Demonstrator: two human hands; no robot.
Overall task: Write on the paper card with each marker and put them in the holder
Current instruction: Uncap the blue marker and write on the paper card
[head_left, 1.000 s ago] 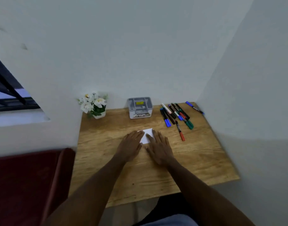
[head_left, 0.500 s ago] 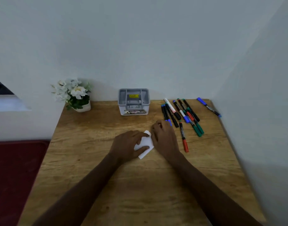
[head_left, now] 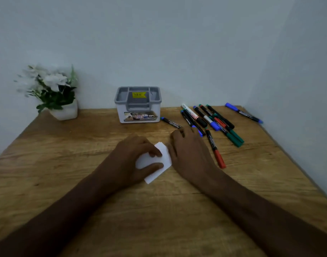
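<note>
Since a moment ago the right hand (head_left: 188,151) has drawn one marker (head_left: 170,122) leftward, fingertips on it, grip unclear. Left hand (head_left: 133,160) pinches the paper card (head_left: 159,164) on the counter (head_left: 66,164); holder (head_left: 138,104) at 12 o'clock, markers (head_left: 212,121) at 1.

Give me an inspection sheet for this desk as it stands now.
Surface: wooden desk, set into a wall corner.
Job's things: white paper card at centre; grey holder at the back, no markers visible in it; marker pile right of the holder; one marker near the holder; blue-capped marker apart at far right.
Clutter: white potted flowers, back left.
Grippers: left hand pins the card; right hand beside it, fingers at the single marker.
Cables: nothing seen.
Surroundings: plain walls.
</note>
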